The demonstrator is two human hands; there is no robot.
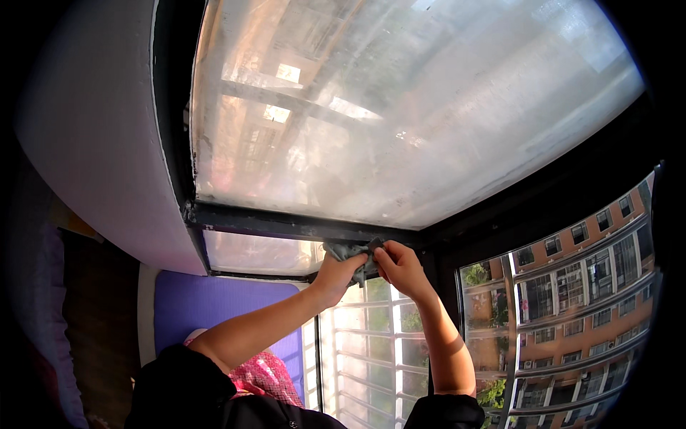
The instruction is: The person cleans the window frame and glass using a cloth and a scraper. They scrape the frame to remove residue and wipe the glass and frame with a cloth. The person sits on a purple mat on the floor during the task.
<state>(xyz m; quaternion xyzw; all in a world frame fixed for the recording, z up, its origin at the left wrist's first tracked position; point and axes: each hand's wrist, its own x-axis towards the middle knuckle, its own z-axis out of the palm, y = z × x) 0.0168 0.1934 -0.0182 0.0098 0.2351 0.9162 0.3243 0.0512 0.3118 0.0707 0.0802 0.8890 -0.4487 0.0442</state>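
Head view | grey cloth [351, 252] is pinched against the dark window frame [286, 223] below the hazy pane [400, 107] | left hand [336, 275] and right hand [400, 266] each clenched in a grip on it | judged soft, light, limp; best held bunched.

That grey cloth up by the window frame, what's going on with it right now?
A person has both hands raised to a grey cloth, pressing it against the dark window frame just under a large, hazy, smeared glass pane. The left hand grips the cloth from below, and the right hand pinches its right end. Below them are white window bars, with an orange apartment building outside.
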